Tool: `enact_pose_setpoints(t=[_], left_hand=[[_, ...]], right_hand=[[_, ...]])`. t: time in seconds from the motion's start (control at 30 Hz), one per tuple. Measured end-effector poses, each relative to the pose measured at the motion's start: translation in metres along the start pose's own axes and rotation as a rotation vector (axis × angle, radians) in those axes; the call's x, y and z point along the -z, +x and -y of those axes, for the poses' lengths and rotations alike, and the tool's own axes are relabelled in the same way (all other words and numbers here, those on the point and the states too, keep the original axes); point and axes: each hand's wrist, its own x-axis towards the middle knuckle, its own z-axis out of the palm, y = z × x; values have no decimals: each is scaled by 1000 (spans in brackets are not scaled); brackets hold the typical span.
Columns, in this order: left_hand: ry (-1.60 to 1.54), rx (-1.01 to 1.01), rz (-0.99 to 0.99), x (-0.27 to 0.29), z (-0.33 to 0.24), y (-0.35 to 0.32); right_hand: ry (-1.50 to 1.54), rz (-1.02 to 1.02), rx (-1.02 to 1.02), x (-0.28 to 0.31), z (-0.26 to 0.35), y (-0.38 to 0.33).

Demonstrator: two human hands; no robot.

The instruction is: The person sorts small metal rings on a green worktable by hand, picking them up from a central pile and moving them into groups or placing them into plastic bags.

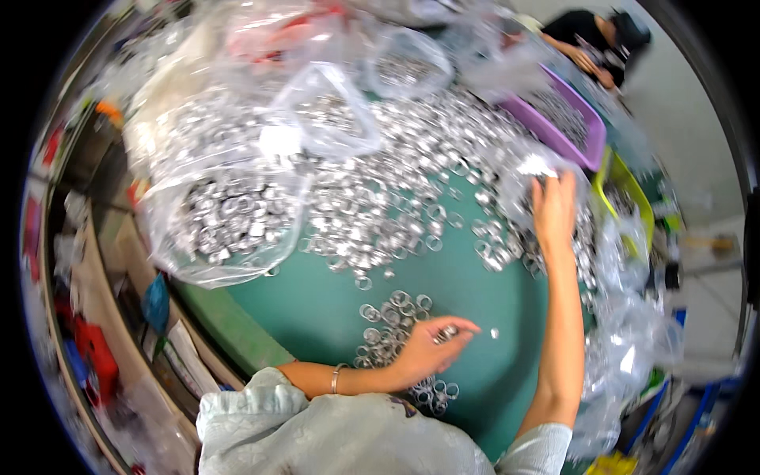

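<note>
Low over the green tabletop (317, 298), my left hand (431, 348) curls around a few small metal rings (446, 333). Beside and below it lies a loose group of silvery rings (388, 323). A single small piece (495, 333) sits just right of its fingertips. My right arm stretches far forward, and my right hand (556, 207) pinches at a clear plastic bag (529, 176) among the rings on the right; its fingertips are partly blurred. A broad heap of shiny metal rings (380, 214) covers the far half of the table.
An open clear bag of rings (229, 226) stands at left, with more bags (408, 67) behind. A purple basket (592, 162) and a yellow-green basket (645, 207) hold parts at right. Crumpled plastic (625, 340) hangs along the right edge. Another person (594, 47) works at the far right.
</note>
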Motion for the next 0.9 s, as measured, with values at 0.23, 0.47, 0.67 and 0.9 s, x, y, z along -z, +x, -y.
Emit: enact_pose_setpoints(t=[0.23, 0.47, 0.67, 0.9], left_hand=[[-123, -2, 31, 6, 1, -7], [-220, 13, 83, 7, -10, -11], [-365, -32, 28, 40, -26, -12], [-419, -251, 18, 71, -61, -20]], right_hand=[[227, 157, 29, 10, 4, -27], [348, -11, -4, 37, 40, -39], [675, 215, 58, 44, 103, -75], [1272, 469, -312, 70, 152, -113]])
